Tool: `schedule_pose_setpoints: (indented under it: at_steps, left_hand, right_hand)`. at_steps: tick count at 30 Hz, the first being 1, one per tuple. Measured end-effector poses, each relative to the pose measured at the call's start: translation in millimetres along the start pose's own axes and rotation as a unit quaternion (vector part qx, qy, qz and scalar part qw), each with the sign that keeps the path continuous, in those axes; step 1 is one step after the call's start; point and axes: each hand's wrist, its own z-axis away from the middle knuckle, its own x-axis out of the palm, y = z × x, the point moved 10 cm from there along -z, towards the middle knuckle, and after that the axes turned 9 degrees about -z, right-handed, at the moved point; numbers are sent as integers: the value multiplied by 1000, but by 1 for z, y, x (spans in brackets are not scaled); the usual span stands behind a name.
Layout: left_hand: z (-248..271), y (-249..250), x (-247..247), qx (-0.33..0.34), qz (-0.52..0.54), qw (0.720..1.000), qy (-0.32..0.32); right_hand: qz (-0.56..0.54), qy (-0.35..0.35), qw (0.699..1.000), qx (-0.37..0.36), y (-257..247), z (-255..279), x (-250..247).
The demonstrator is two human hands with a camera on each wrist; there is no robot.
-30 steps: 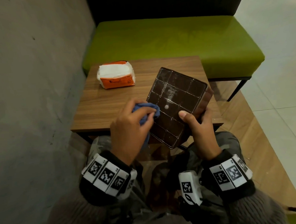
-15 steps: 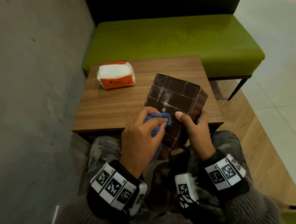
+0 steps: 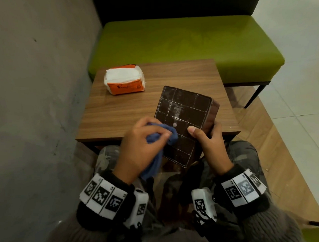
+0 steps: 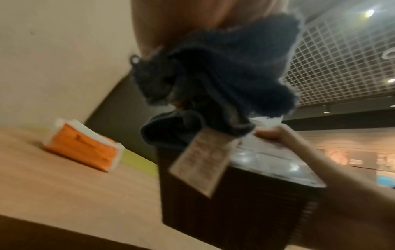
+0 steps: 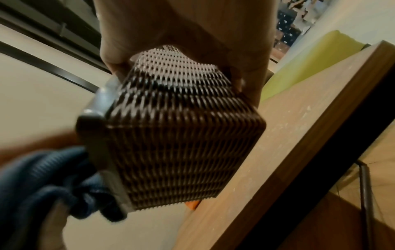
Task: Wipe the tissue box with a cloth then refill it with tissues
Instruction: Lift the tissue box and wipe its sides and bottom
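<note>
the right hand point(image 3: 210, 146) is gripping the tilted tissue box point(image 3: 184, 117); at its 9 o'clock, the left hand point(image 3: 143, 149) is clutching the blue cloth point(image 3: 163, 139) against it.

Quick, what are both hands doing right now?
Left hand: grips the blue cloth against the box.
Right hand: holds the box.

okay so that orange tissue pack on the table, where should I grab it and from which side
Probably from above, across its short width: fingers on one long side, thumb on the other. The tissue pack lies flat on the table with open space around it and looks soft, so a light squeeze should hold it.
</note>
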Motion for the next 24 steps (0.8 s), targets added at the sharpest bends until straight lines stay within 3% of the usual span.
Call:
schedule_pose_setpoints:
  at_steps: [2, 3, 4, 7, 10, 13, 18, 21, 23, 24]
  left_hand:
    - [-5, -30, -33, -67, -23, 993, 95]
    - [-7, -46, -44, -103, -19, 988, 112]
    - [-11, -61, -44, -136, 3, 987, 82]
    - [-5, -67, -6, -198, 138, 960, -141]
    - [13, -59, 17, -267, 296, 895, -200]
    - [19, -49, 41, -244, 360, 862, -262]
    - [17, -50, 53, -273, 523, 795, -139]
    - [16, -48, 68, -290, 556, 768, -130]
    - [12, -44, 76, -279, 551, 773, -147]
    - [8, -43, 75, -261, 523, 798, -149]
  right_hand:
    - [-13, -23, 1000, 12, -1, -1, 2]
    - [-21, -37, 999, 22, -2, -1, 4]
    - [-28, -53, 998, 29, -3, -1, 6]
    - [-33, -109, 992, 59, -4, -1, 21]
    - [-25, -148, 985, 91, -5, -2, 32]
    - [-22, -167, 981, 101, -12, -7, 30]
    - [-14, -125, 989, 79, -15, -14, 14]
    - [-31, -131, 987, 87, 0, 0, 20]
    - [-49, -137, 986, 78, 6, 9, 31]
    - [-74, -132, 986, 72, 6, 10, 33]
